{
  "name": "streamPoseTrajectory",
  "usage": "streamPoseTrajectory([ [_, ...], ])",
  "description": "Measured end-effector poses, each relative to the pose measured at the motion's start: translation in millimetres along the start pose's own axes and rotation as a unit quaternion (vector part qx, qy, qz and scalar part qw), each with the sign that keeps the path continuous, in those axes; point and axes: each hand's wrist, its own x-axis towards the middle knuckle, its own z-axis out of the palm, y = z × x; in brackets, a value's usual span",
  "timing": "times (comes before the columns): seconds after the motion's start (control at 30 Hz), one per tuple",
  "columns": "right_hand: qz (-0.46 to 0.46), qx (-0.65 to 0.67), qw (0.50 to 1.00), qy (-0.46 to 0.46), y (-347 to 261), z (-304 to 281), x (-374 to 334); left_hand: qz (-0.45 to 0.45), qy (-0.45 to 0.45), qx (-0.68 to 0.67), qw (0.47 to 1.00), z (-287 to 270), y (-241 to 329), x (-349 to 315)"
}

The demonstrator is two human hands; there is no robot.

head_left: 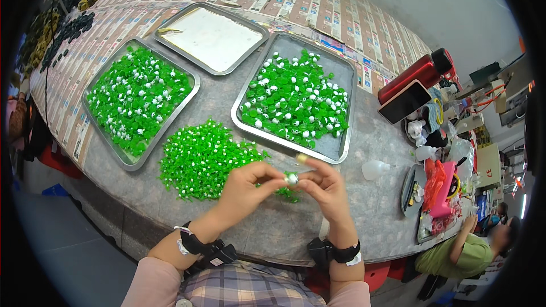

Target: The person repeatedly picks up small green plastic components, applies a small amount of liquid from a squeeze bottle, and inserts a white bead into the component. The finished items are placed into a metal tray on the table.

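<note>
Between the fingertips of both hands sits a small green and white plastic piece [292, 179]. My left hand [248, 189] pinches it from the left. My right hand [326, 189] grips it from the right, with a yellowish band around one finger. Just left of my hands lies a loose pile of small green parts with white dots [202, 162]. A few green bits [287, 194] rest on the table below my fingers. Beyond my right hand, a metal tray [348, 108] holds many green and white pieces.
Another metal tray [194, 88] of green and white pieces stands at the left. A tray with a white sheet [213, 37] lies behind. To the right are a red flask [405, 78], a phone [405, 101], a squeeze bottle [374, 169] and a pink container [442, 193]. A person in green [463, 253] sits far right.
</note>
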Motion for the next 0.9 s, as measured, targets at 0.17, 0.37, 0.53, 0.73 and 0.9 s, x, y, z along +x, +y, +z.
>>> streamPoseTrajectory([
  [0.17, -0.084, -0.374, 0.923, 0.031, -16.0, -23.2, -5.5, 0.074, 0.204, -0.477, 0.852, -67.9, -3.5, 18.3],
  [0.37, -0.082, -0.512, 0.855, -0.010, -10.4, -20.4, -4.4, 0.083, 0.185, -0.587, 0.783, -97.7, 18.7, 18.2],
  [0.53, -0.096, -0.563, 0.820, -0.049, 3.6, -24.9, 4.4, -0.095, 0.078, -0.460, 0.880, -34.6, 12.8, 7.2],
  [0.73, -0.116, -0.463, 0.879, -0.006, -28.7, -0.5, -12.1, -0.082, -0.099, -0.129, 0.983, 11.2, -1.2, -4.7],
  [0.9, -0.195, -0.425, 0.884, 0.004, -30.4, 8.0, -20.4, -0.122, -0.071, -0.116, 0.983, 16.5, -5.4, -4.4],
])
